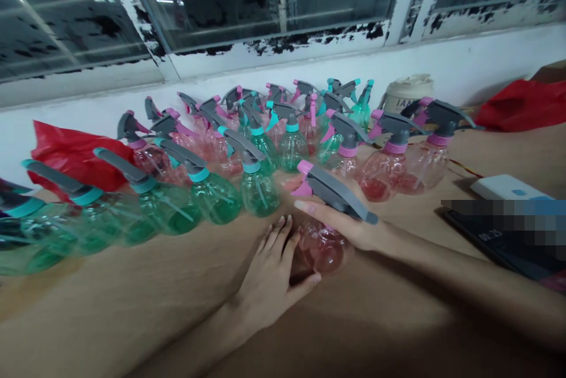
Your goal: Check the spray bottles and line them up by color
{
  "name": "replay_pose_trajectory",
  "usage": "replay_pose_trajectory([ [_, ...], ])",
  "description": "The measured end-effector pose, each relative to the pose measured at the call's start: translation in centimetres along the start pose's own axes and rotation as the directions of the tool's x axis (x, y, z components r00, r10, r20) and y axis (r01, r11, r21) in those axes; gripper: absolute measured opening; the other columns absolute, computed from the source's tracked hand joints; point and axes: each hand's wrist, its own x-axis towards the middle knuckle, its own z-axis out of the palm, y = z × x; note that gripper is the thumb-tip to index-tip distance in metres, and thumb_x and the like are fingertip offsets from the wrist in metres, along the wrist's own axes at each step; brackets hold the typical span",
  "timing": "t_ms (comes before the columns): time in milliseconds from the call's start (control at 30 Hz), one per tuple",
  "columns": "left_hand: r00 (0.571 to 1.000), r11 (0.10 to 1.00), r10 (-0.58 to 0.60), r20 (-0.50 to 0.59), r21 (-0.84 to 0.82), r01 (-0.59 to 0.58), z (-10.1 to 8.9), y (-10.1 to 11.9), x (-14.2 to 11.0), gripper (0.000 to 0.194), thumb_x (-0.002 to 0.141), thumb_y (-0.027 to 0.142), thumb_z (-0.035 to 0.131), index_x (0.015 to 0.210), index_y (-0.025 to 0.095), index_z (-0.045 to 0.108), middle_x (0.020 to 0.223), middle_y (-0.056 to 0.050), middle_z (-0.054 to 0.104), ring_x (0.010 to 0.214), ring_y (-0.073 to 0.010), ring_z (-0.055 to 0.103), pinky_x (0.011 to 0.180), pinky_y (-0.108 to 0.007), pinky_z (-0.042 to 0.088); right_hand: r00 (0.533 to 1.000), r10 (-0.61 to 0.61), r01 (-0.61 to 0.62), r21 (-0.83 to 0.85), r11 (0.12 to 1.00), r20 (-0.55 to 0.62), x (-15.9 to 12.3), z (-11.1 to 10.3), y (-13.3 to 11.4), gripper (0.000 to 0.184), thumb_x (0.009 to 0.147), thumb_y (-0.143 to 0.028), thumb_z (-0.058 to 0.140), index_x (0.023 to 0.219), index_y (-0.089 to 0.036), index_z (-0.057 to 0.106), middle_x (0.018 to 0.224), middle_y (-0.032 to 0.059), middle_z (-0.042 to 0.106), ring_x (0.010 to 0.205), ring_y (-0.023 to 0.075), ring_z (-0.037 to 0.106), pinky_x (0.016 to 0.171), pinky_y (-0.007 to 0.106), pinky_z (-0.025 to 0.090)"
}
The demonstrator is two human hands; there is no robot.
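Observation:
A pink-tinted transparent spray bottle [325, 251] with a grey and pink trigger head stands upright on the table in front of me. My right hand [349, 222] is wrapped round its neck, just under the grey lever, with some fingers hidden behind the head. Left of the bottle, my left hand [274, 269] lies low with fingers stretched and the thumb apart, near the bottle's base; whether it touches the bottle I cannot tell. Closest beyond my hands are a green spray bottle [260, 192] and a pink spray bottle [378, 174].
Green spray bottles [216, 198] line the left side, with several pink and green ones behind. Red plastic bags [84, 154] [524, 105] lie at both sides. A beige cup-like container [409, 92] stands by the wall. A phone [490, 236] and white box [508, 189] lie right.

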Motion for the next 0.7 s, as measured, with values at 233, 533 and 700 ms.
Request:
replay_pose_trajectory([
  [233,1.000,1.000,0.005,-0.014,-0.010,-0.006,-0.01,0.02,0.02,0.072,0.087,0.059,0.049,0.133,0.005,0.042,0.144,-0.022,0.038,0.134,-0.0354,0.032,0.107,-0.052,0.030,0.999,-0.026,0.024,-0.058,0.998,-0.035,-0.16,-0.09,0.43,0.033,0.080,-0.033,0.066,0.110,-0.022,0.059,0.089,-0.0003,0.065,0.077,0.0148,0.062,0.070,0.029,0.050],
  [533,1.000,1.000,0.003,0.004,0.005,-0.003,-0.07,0.03,0.16,0.072,0.087,0.059,0.049,0.132,0.003,0.044,0.143,-0.023,0.038,0.133,-0.0357,0.033,0.107,-0.051,0.029,0.999,-0.011,0.008,-0.065,0.998,-0.037,-0.19,-0.09,0.05,0.032,0.080,-0.033,0.065,0.109,-0.020,0.061,0.092,0.0010,0.066,0.080,0.0150,0.062,0.073,0.028,0.049],
  [700,1.000,1.000,0.009,-0.002,0.015,-0.009,-0.07,0.02,0.14,0.073,0.087,0.059,0.049,0.133,0.003,0.043,0.143,-0.023,0.038,0.133,-0.0351,0.034,0.107,-0.051,0.030,0.999,-0.007,0.005,-0.076,0.997,-0.034,-0.25,-0.08,0.25,0.032,0.080,-0.033,0.065,0.110,-0.021,0.060,0.088,-0.0005,0.064,0.078,0.0145,0.060,0.071,0.028,0.048],
])
